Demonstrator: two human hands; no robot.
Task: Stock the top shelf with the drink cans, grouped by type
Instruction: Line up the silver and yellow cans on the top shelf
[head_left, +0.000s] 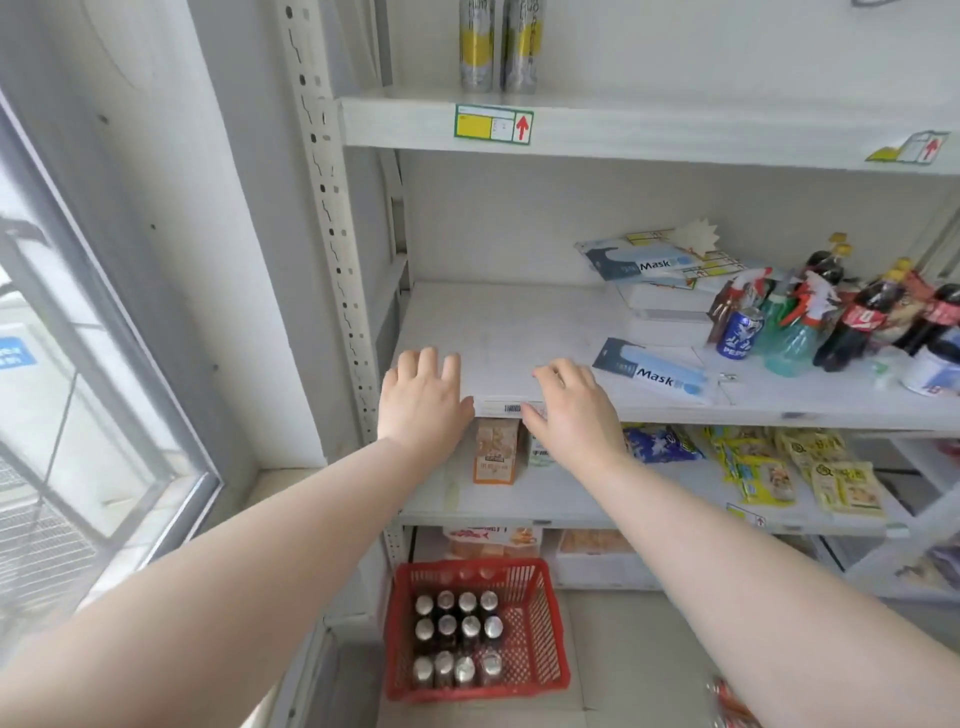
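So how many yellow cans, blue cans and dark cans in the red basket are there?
Yellow cans on the top shelf: 2
Blue can: 1
Dark cans in the red basket: 12 tops showing
Total: 15

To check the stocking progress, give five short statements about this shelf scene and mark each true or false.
1. Two yellow-and-silver cans stand on the top shelf. True.
2. The red basket sits on the middle shelf. False: it is on the floor, with cans in it.
3. The left hand holds a can. False: it rests on the middle shelf's front edge and holds nothing.
4. The right hand rests on that same edge. True.
5. The blue Pepsi can stands on the top shelf. False: it is on the middle shelf beside the cola bottles.
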